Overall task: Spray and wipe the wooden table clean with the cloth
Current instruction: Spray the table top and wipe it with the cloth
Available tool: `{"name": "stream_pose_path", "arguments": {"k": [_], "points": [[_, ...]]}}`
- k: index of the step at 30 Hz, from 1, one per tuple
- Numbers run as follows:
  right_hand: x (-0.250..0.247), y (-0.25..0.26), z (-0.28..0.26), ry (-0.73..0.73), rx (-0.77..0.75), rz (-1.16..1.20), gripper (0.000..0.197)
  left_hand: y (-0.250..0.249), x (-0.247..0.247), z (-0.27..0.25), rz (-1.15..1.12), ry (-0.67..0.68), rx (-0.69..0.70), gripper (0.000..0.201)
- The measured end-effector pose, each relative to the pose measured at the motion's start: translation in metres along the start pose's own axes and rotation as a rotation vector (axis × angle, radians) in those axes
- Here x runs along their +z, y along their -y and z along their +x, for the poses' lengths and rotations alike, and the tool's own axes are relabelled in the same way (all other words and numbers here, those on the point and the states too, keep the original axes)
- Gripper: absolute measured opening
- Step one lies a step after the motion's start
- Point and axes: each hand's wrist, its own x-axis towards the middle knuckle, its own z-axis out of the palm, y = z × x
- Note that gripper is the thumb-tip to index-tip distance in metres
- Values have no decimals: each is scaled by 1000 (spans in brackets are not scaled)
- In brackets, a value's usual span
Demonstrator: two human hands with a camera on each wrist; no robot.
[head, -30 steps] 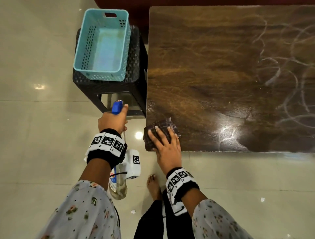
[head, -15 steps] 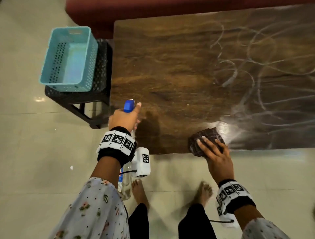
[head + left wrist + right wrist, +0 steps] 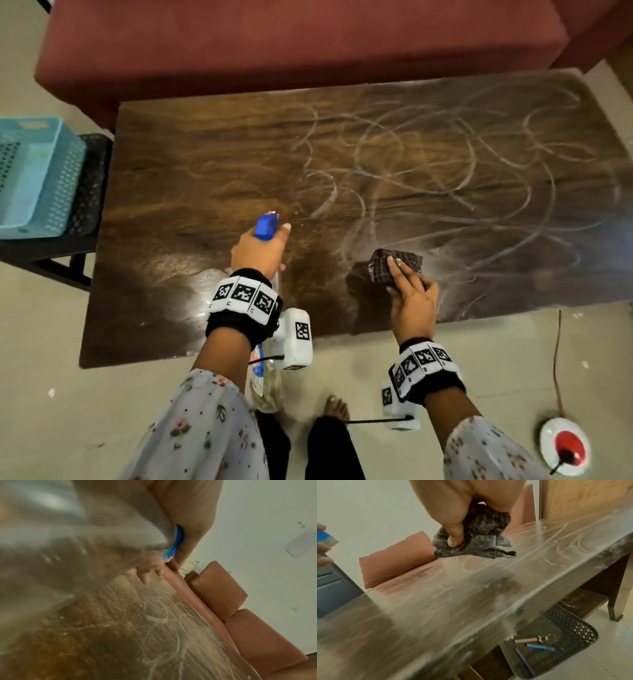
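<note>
The dark wooden table [image 3: 212, 164] carries white chalk swirls [image 3: 445, 164] across its middle and right. My left hand [image 3: 260, 248] grips a clear spray bottle [image 3: 265, 383] by its blue spray head [image 3: 266, 226], held over the table's front middle; the bottle body [image 3: 68, 534] fills the left wrist view. My right hand [image 3: 409, 291] holds a crumpled dark cloth [image 3: 394, 262] just above the table near its front edge. In the right wrist view my thumb pinches into the cloth [image 3: 481, 539], which hangs slightly clear of the table top [image 3: 471, 588].
A red sofa [image 3: 274, 44] runs along the table's far side. A blue plastic basket [image 3: 34, 174] sits on a black stool [image 3: 85, 192] at the left. A black mesh basket [image 3: 556, 639] with chalk sticks lies under the table. A red-and-white disc [image 3: 565, 447] with a cord is on the floor.
I have stepped right along the table. My right hand has carried the cloth right and lifted it off the front edge. My left hand has brought the spray bottle over the table.
</note>
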Motion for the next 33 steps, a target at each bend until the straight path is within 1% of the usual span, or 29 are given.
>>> {"name": "stream_pose_path", "arguments": {"k": [3,6,8,10,12,15,19,22,25,30,33], "points": [[-6,-5,25,-6,37,17,48,-20,20,6,-66,5,52,31],[-10,-10,56,-26,40,21,47,-42,38,19,-50,16,80,28],[-12,-15,78,-40,33,10,47,-54,50,31,-46,34,86,31],[-13,-20,105,-61,29,-6,46,-68,65,47,-64,51,88,39],[-13,-23,135,-62,24,-36,46,-80,78,64,-88,62,69,48],[-11,-25,176,-20,36,-68,46,-96,92,87,-122,86,16,56],[-13,-22,221,10,70,-68,46,-123,101,111,-119,101,-6,54],[-14,-21,243,4,110,-66,46,-139,108,125,-86,130,-25,54],[-16,-22,262,0,147,-48,46,-150,116,136,-73,125,-46,57],[-16,-28,283,-28,162,-41,46,-161,129,141,20,99,-24,71],[-15,-35,294,-37,165,-39,45,-163,139,145,28,111,-44,75]]}}
